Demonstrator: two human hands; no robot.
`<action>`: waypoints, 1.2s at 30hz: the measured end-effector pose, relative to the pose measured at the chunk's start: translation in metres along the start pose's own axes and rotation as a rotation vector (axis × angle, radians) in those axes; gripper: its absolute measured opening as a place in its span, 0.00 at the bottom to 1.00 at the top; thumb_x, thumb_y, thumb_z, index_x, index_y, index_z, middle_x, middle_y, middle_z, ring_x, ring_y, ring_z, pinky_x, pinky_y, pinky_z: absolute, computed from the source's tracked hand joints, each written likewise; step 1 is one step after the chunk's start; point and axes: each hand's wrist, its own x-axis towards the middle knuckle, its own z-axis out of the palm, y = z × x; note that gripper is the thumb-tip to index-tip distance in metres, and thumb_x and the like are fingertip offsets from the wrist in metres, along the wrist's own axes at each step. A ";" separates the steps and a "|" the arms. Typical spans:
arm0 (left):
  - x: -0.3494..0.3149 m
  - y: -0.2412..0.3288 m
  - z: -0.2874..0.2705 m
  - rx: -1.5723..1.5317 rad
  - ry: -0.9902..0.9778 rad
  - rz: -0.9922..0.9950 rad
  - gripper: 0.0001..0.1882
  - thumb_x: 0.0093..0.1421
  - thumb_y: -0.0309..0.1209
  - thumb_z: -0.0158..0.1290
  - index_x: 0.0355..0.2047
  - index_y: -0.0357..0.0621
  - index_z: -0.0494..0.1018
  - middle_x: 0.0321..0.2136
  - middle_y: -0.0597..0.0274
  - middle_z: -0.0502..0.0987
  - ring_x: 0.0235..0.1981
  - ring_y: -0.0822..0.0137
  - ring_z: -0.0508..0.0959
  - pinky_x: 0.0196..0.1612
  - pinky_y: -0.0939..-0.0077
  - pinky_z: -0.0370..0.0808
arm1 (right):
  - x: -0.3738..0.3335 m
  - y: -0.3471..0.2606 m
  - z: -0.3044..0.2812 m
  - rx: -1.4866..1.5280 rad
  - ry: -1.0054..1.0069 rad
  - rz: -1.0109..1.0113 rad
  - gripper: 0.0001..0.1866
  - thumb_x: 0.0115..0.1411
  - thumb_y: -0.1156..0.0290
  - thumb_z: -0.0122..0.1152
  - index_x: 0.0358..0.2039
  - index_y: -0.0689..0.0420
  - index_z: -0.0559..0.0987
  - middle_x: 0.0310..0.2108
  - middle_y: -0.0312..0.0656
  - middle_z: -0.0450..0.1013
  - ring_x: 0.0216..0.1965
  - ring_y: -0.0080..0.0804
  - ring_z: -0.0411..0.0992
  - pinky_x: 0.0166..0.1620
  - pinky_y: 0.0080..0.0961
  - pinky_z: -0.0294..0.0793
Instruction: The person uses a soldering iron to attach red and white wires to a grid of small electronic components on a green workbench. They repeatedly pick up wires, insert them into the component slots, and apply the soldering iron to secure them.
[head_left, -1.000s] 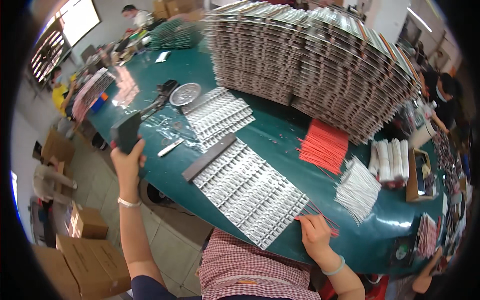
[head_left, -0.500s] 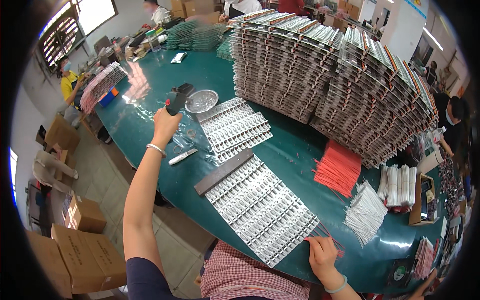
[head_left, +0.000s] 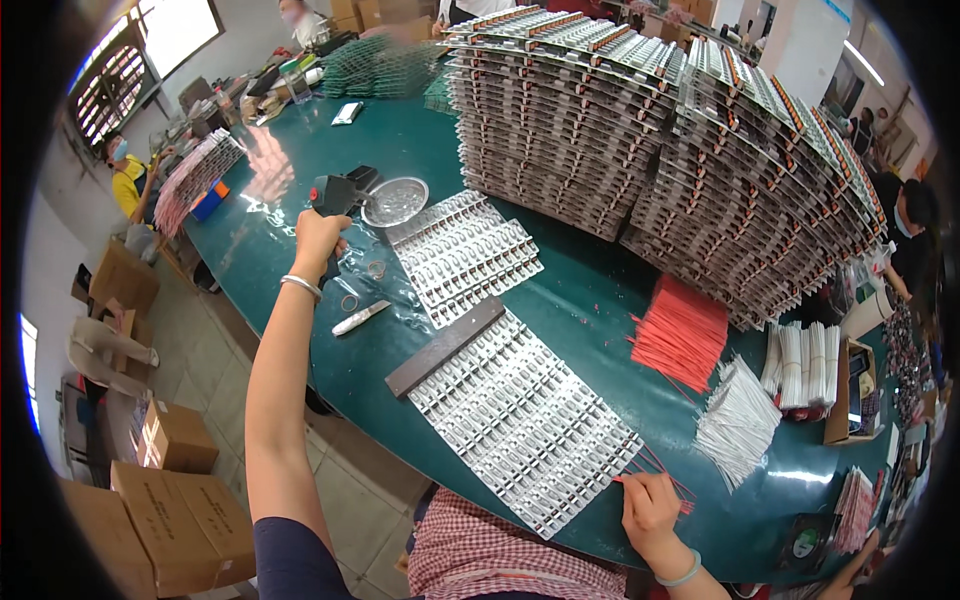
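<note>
Metal panel: from where I stand, the silvery panel [head_left: 525, 425] lies flat on the green table [head_left: 400, 140], in front of the checked apron [head_left: 510, 540]; it is my landmark.
Dark bar: this bar [head_left: 446, 346] lies across the panel's far-left end and probably weighs it down.
Panel's handling: I'd judge it light and fairly stiff, though bendable, with slick metal and small parts easily knocked; best held by both long edges.
Left hand: well beyond the panel's far-left end, the hand [head_left: 318, 235] has its fingers wrapped round the grip of a black hand tool [head_left: 338, 195], solid-looking and likely the heavier item.
Right hand: at the panel's near-right corner, thumb and forefinger of this hand [head_left: 653, 512] look pinched together on a red wire [head_left: 617, 479]; the other fingers curl in.
Red wires: thin, surely soft strands [head_left: 686, 505] poke out past that same corner.
</note>
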 end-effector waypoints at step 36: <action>0.025 -0.032 0.008 0.588 -0.092 0.845 0.13 0.53 0.27 0.63 0.39 0.35 0.79 0.24 0.62 0.77 0.17 0.67 0.72 0.21 0.67 0.68 | -0.020 0.008 0.013 0.029 0.071 0.020 0.13 0.56 0.77 0.64 0.43 0.58 0.83 0.38 0.38 0.76 0.38 0.34 0.76 0.36 0.29 0.79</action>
